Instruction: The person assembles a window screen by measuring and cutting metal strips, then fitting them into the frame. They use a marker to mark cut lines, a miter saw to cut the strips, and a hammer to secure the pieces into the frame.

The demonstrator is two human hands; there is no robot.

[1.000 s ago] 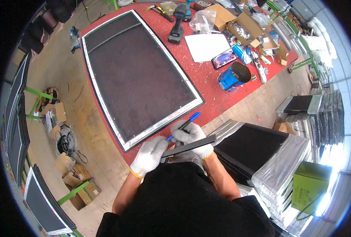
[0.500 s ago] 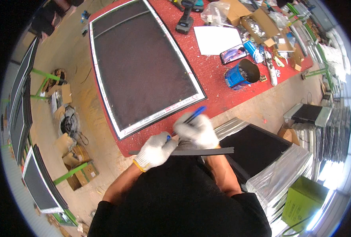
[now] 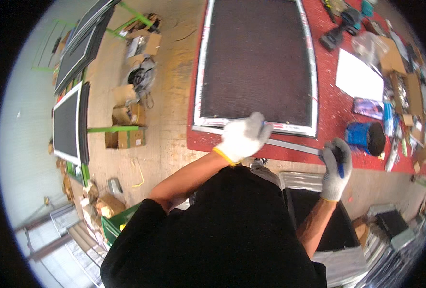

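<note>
My left hand (image 3: 244, 137), in a white knit glove with a yellow cuff, lies over a flat grey strip (image 3: 294, 146), fingers curled around it. The strip runs along the near edge of a dark screen panel (image 3: 213, 121) with a white border. My right hand (image 3: 336, 173), gloved too, is closed on a blue pen (image 3: 341, 170) lying against the palm. Its fingertips are by the strip's right end; whether they touch it I cannot tell. The panel lies flat on a red table (image 3: 325, 105).
A blue can (image 3: 359, 137), a phone (image 3: 368, 108), a white sheet (image 3: 359, 77) and a cordless drill (image 3: 340, 31) are on the table's right side. Cardboard boxes (image 3: 129, 115) and leaning panels (image 3: 68, 122) stand at left. A dark wrapped stack (image 3: 318, 230) is beside my right arm.
My view has swung left, shifting the table rightward. My hands have parted and moved forward, bringing the strip from in front of my body to the panel's near edge. The pen remains in my right hand.
</note>
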